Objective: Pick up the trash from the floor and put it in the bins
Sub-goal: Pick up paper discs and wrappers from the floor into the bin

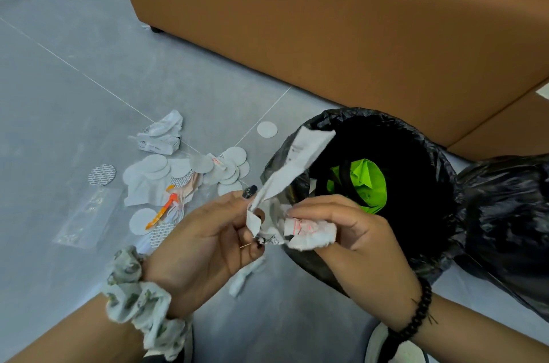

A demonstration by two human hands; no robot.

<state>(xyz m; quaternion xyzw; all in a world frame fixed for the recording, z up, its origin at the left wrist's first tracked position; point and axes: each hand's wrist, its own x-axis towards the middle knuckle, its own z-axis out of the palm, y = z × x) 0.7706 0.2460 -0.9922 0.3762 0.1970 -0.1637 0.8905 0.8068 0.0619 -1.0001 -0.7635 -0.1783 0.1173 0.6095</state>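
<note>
My left hand (208, 232) pinches a long white paper wrapper (292, 160) that sticks up over the rim of a bin lined with a black bag (421, 137). My right hand (347, 229) grips a crumpled white wrapper with red print (312, 232) at the bin's near rim. Something bright green (365, 181) lies inside the bin. A heap of trash (184, 175) lies on the grey floor to the left: several white paper discs, crumpled packets and an orange plastic piece (162, 211).
A large brown box or sofa side (326, 21) stands behind the bin. A second black bag (508, 220) sits at the right. A clear plastic sleeve (86, 217) and a crumpled white scrap (246, 273) lie on the floor near my left wrist.
</note>
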